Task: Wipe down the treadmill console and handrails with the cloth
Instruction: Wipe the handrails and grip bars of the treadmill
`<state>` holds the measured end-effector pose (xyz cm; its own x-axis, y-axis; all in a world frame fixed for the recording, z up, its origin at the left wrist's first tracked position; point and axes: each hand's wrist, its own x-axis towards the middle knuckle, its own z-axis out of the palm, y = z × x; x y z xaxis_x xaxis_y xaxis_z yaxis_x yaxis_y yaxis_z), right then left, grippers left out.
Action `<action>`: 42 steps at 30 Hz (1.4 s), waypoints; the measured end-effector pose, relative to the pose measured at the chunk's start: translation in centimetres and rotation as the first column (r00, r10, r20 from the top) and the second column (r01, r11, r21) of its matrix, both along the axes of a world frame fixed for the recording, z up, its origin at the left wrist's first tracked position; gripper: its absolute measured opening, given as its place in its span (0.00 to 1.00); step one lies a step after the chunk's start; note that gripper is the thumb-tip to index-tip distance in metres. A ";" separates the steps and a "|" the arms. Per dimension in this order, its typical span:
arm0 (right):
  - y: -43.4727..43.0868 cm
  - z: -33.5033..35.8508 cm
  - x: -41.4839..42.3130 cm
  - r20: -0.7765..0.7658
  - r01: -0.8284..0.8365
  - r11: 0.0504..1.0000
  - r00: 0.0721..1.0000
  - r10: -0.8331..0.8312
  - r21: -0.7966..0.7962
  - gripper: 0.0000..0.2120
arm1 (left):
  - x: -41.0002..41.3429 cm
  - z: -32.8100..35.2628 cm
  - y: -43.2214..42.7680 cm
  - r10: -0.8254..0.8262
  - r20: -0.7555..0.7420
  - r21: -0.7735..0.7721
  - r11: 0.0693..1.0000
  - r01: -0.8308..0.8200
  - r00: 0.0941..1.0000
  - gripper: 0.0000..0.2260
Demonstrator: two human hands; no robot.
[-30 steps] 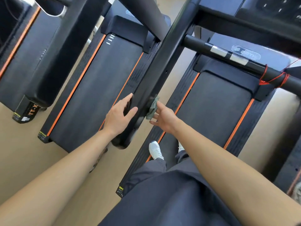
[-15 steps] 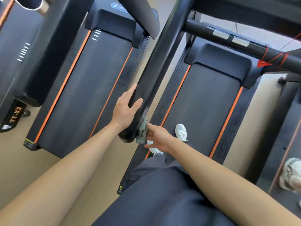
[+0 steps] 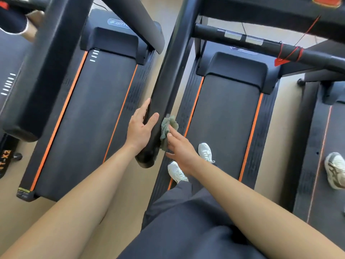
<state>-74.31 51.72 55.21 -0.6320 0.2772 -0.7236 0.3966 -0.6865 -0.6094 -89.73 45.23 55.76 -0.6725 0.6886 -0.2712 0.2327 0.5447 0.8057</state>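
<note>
Free: handrail [image 3: 168, 75] upper length; lower end crowded by left hand [image 3: 139, 130], cloth [image 3: 167, 128]; crossbar [image 3: 261, 43] blocks right ahead.

Legible text: two partial marks, the rest unreadable.
"BRT…" logo badge [image 3: 118, 23] on the motor cover [image 3: 112, 38] of the left treadmill [image 3: 93, 118]; the end of the word is cut off by that machine's arm. Orange "-X2" lettering [image 3: 5, 159] at the rear end of the far-left treadmill [image 3: 11, 58]; leading characters cut at the frame edge. Yellow sticker [image 3: 23, 190] on the left treadmill's rear deck corner: too small to read. Oval badge [image 3: 242, 50] behind the crossbar [image 3: 270, 45]: mostly hidden, illegible. Red-orange patch [image 3: 325, 0] on the console [image 3: 261, 10]: blurred. White bars [image 3: 94, 55] on the belt: plain ticks.
</note>
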 end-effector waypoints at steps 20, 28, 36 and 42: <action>3.0 3.1 -2.1 -0.022 0.022 0.981 1.000 -0.019 0.193 0.25 | 0.5 0.0 0.0 -0.054 -0.189 -0.129 0.991 0.029 0.980 0.27; 12.7 3.5 -6.9 -0.005 0.014 0.887 1.000 -0.013 0.461 0.27 | 1.8 0.9 0.5 0.039 -0.368 -0.147 0.984 -0.100 0.929 0.23; 13.0 1.5 -6.3 0.129 -0.230 0.244 0.920 0.370 0.942 0.26 | 2.2 0.9 0.7 0.132 -0.501 -0.171 0.954 -0.247 0.855 0.20; 11.5 1.4 -3.3 0.387 -0.281 -0.276 0.771 0.505 0.919 0.28 | 2.5 1.1 0.6 0.143 -0.534 -0.174 0.946 -0.274 0.833 0.19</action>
<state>-77.57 63.19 56.63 -0.9786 0.1962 0.0614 0.1507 0.8879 -0.4346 -87.28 45.82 56.89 -0.8793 0.4759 0.0152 0.4316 0.7832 0.4476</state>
